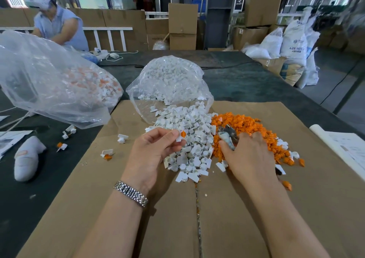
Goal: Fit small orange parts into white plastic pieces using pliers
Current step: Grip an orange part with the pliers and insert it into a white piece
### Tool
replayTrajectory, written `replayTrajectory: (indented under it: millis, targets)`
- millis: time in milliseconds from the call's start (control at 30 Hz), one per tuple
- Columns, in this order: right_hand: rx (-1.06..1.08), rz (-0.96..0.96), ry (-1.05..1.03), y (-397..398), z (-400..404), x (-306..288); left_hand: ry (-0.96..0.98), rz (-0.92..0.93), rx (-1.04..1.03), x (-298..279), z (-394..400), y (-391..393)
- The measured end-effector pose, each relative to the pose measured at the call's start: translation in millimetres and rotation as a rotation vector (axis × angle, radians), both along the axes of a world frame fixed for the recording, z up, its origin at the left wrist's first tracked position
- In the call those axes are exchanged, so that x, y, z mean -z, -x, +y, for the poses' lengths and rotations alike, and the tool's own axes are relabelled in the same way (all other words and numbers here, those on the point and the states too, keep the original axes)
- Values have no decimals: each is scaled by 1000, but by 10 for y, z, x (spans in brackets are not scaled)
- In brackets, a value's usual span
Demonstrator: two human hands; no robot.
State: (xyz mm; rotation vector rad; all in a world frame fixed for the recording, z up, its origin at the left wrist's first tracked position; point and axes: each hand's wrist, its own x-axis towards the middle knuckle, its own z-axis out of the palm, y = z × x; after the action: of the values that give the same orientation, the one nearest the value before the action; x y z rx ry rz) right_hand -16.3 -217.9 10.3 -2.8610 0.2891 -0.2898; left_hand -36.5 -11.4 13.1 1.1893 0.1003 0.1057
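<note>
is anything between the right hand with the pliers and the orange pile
Nothing visible. The right hand, holding the pliers, already rests at the orange pile, fingers lying over its near edge. The left hand with its white piece sits off to the side.

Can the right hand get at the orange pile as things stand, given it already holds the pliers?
Probably yes. The right hand lies right at the orange pile, with nothing between them. The pliers fill its grip, though, so picking up a piece with bare fingers looks awkward.

cardboard sheet (296, 178), wristwatch (130, 193), stacked boxes (182, 26)
</note>
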Motion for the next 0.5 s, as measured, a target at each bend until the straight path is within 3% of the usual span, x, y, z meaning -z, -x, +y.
replayTrajectory:
  millis: [133, 333, 400, 500]
  targets:
    - [22, -4, 75, -47, -26, 98, -58, 36, -26, 14, 15, -20]
    - [26, -56, 138, -71, -81, 175, -731, 185, -686, 118, 312, -83]
    - [14, -63, 85, -71, -98, 203, -843, 176, -802, 131, 414, -98]
    - [-54, -151, -10, -60, -102, 213, -926, 152, -815, 144, 393, -103]
